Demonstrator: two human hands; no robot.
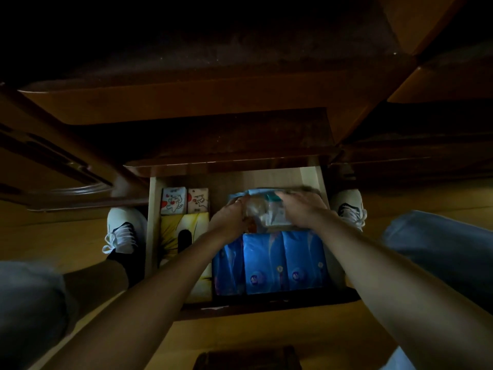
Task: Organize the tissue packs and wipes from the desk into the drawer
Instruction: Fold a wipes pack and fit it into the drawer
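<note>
Left hand (229, 218) and right hand (301, 212) grip one wipes pack (269, 213) above three blue packs (269, 263)

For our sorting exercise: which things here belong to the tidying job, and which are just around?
Job: drawer; blue tissue packs; yellow pack; two cartoon packs; wipes pack held by left hand and right hand.
Around: shoes; floor.

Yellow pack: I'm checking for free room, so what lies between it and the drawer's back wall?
In the head view, two small cartoon packs stand side by side beyond the yellow pack, filling that stretch.
</note>
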